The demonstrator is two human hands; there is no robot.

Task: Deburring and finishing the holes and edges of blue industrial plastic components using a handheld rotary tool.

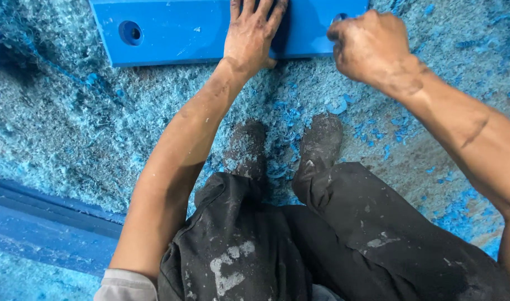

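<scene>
- Left hand (249,34) lies flat, palm down, fingers spread on the near edge of the blue plastic slab (199,28); it presses and grips nothing.
- Right hand (369,44) is clenched in a loose fist at the slab's right end, just beside a round hole (340,18). Anything pinched in it is hidden, so what it holds can't be told.
- Slab lies flat on the floor across the top of the view, long side left to right, with a second round hole (131,32) near its left end.
- Floor (60,122) is covered with pale blue shavings (288,111); larger curls sit around the two dusty shoes (322,136).
- Person crouches over the work in dark, dust-marked trousers (333,234). A blue beam (43,223) runs along the lower left.
- Step, my read: steadying the slab with one hand while working at the right-hand hole.
- Next move calls for firm downward pressure from the flat hand so the slab doesn't slide on loose swarf.
</scene>
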